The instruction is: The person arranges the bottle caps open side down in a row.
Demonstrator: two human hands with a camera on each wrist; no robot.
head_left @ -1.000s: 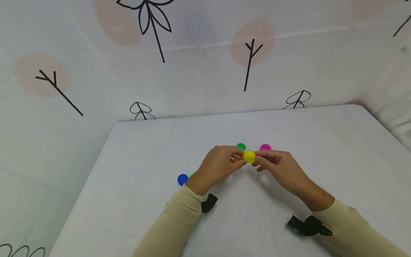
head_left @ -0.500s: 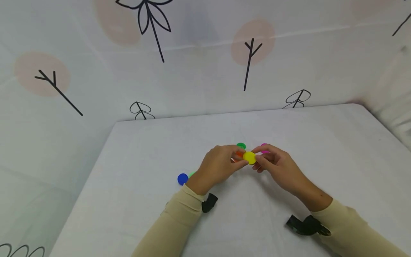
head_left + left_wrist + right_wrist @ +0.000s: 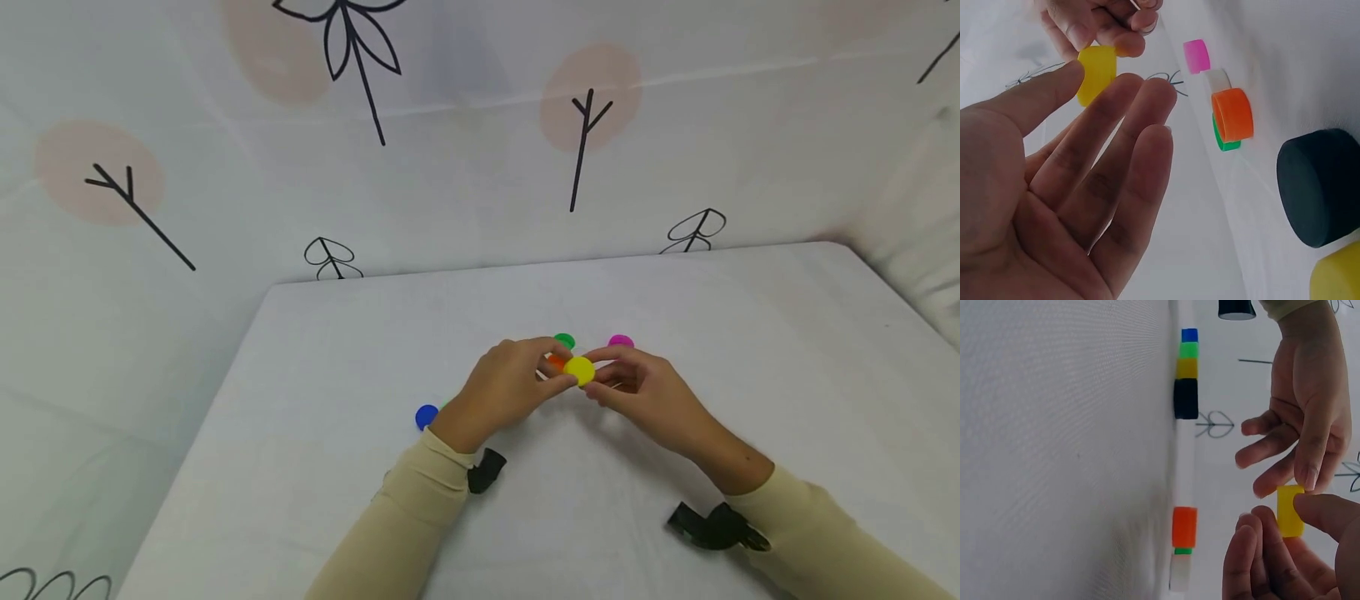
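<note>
A yellow bottle cap (image 3: pixel 580 371) is held up above the table between both hands. My left hand (image 3: pixel 498 387) pinches it from the left with thumb and index finger, the other fingers spread loosely. From the right, my right hand (image 3: pixel 660 400) pinches the same cap, its thumb against one flat side in the right wrist view. Past the hands lie an orange cap (image 3: pixel 1233 115), a green cap (image 3: pixel 565 341), a white cap (image 3: pixel 1217 79) and a pink cap (image 3: pixel 621 341). The left hand partly hides the orange one in the head view.
Left on the white table (image 3: pixel 337 350) are a blue cap (image 3: pixel 427 417), a light green cap (image 3: pixel 1189 350), another yellow cap (image 3: pixel 1187 368) and a larger black cap (image 3: pixel 1316 187). A patterned cloth (image 3: pixel 465 192) hangs behind. Each wrist wears a black device (image 3: pixel 716 527).
My right fingers have shifted their grip around the yellow bottle cap, the index finger rising and coming back to it. The cap has turned slightly; the left hand has barely moved.
</note>
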